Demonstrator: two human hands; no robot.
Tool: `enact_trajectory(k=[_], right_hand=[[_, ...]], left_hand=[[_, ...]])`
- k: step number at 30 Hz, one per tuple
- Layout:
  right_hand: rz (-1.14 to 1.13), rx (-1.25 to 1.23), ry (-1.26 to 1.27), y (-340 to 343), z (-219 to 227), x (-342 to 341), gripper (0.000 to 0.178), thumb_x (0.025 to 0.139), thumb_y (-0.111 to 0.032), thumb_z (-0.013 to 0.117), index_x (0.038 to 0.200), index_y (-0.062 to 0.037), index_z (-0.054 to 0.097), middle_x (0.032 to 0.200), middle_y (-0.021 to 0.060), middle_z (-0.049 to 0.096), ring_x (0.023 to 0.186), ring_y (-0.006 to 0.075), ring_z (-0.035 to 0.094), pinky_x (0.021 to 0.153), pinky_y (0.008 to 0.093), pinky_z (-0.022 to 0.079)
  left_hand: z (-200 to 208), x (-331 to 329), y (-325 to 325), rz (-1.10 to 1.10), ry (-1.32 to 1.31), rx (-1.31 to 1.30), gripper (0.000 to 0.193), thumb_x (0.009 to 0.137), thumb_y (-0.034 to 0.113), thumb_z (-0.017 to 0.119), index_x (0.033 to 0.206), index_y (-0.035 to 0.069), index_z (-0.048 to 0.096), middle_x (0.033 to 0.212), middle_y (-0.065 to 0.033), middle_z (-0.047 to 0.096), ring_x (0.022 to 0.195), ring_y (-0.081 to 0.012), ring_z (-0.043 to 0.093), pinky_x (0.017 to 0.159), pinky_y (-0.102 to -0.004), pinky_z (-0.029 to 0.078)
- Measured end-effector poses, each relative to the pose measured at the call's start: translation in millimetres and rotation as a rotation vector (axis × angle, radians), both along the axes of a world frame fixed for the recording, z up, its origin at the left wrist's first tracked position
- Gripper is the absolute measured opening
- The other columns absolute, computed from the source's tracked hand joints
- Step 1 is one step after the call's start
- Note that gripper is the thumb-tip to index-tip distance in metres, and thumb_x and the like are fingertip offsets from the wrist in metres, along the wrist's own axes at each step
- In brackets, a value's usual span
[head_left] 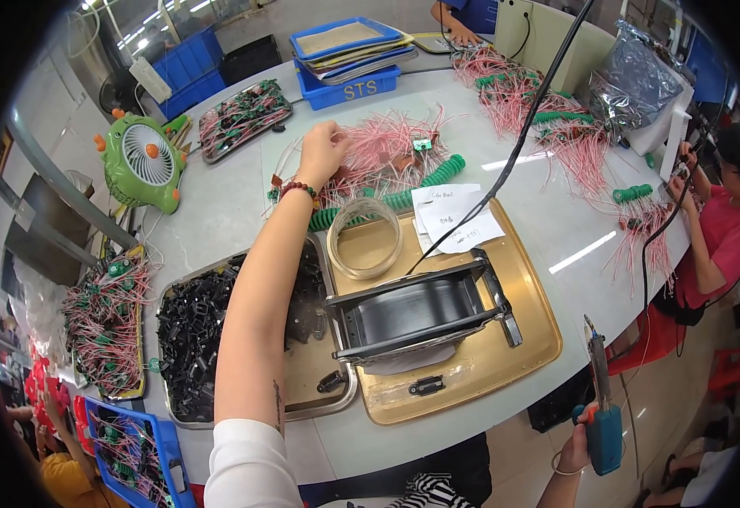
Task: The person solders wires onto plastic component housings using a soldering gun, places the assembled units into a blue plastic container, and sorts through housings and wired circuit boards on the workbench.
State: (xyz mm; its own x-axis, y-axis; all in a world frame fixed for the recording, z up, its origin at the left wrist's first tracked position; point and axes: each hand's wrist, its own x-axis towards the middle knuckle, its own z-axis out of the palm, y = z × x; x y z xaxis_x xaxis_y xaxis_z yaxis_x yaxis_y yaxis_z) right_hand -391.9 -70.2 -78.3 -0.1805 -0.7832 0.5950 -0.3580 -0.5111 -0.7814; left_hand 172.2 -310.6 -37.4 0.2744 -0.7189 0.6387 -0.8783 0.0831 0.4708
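My left arm stretches across the table, and my left hand is at the left part of a heap of thin pink-and-white wires. Its fingers are curled closed there; what they pinch is too small to make out. Green coiled pieces and small green circuit boards lie among the wires. At the lower right, my right hand grips a blue soldering gun with its metal tip pointing up, beyond the table edge. Between the hands, a black roller-like fixture stands on a gold tray.
A roll of clear tape and paper slips lie on the gold tray. Black plastic parts fill a metal tray under my left arm. A green fan stands at left. A black cable hangs overhead. A co-worker sits at right.
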Motion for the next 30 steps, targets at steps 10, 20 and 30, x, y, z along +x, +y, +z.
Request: enact_trajectory(k=[10, 20, 30], right_hand=[[0.103, 0.110, -0.091, 6, -10, -11, 0.022, 0.075, -0.010, 0.064, 0.093, -0.0039, 0.055, 0.091, 0.0083, 0.053, 0.086, 0.0175, 0.049, 0.076, 0.0293, 0.037], [0.137, 0.110, -0.095, 5, -12, -14, 0.023, 0.075, -0.010, 0.064, 0.095, -0.0042, 0.055, 0.093, 0.0081, 0.051, 0.087, 0.0167, 0.047, 0.077, 0.0291, 0.034], [0.118, 0.116, -0.095, 4, -11, -11, 0.024, 0.073, -0.010, 0.064, 0.095, -0.0045, 0.054, 0.092, 0.0079, 0.051, 0.084, 0.0163, 0.047, 0.074, 0.0283, 0.036]], left_hand=[[6, -13, -1, -0.111, 0.035, 0.013, 0.014, 0.079, 0.010, 0.071, 0.083, 0.001, 0.062, 0.072, -0.0117, 0.066, 0.068, -0.0192, 0.066, 0.064, -0.0296, 0.050], [9, -13, 3, -0.021, 0.100, 0.117, 0.013, 0.079, 0.012, 0.071, 0.088, 0.003, 0.066, 0.073, -0.0091, 0.068, 0.067, -0.0151, 0.064, 0.064, -0.0279, 0.049], [-2, 6, -4, -0.259, 0.368, 0.095, 0.021, 0.080, 0.011, 0.066, 0.096, 0.001, 0.071, 0.083, -0.0094, 0.071, 0.074, -0.0135, 0.065, 0.068, -0.0271, 0.050]])
